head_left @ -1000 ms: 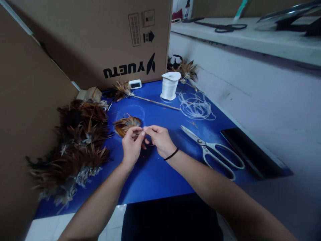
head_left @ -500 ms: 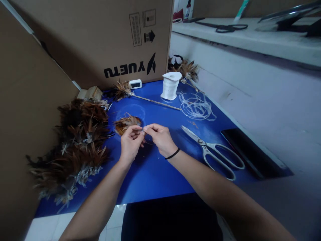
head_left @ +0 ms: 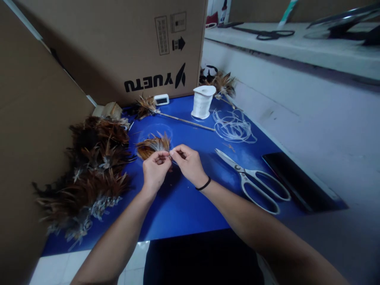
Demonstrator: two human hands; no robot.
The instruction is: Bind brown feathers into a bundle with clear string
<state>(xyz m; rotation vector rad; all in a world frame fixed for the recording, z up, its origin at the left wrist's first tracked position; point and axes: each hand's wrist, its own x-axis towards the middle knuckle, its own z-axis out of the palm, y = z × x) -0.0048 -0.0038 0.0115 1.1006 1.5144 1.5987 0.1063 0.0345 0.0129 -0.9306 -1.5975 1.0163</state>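
A small bunch of brown and grey feathers (head_left: 152, 145) fans out to the left above the blue table. My left hand (head_left: 156, 168) is closed on its tied or gathered end, thumb against fingers. Right beside it, my right hand (head_left: 189, 163) pinches at the same end of the bunch. A thin pale string shows faintly just under my right fingers; most of it is hidden by the hands. My fingertips almost touch each other.
Feather bunches (head_left: 101, 174) are heaped on the left. Behind stand a white spool (head_left: 203, 102) and a feather-topped stick (head_left: 187, 120). Loose string (head_left: 234, 126), scissors (head_left: 252, 180) and a dark flat device (head_left: 299, 182) lie right. Cardboard (head_left: 103, 43) walls the back.
The feather bunch has turned up slightly and shows more of its grey base. The string loop below my right hand is less visible. Both hands stay nearly in place.
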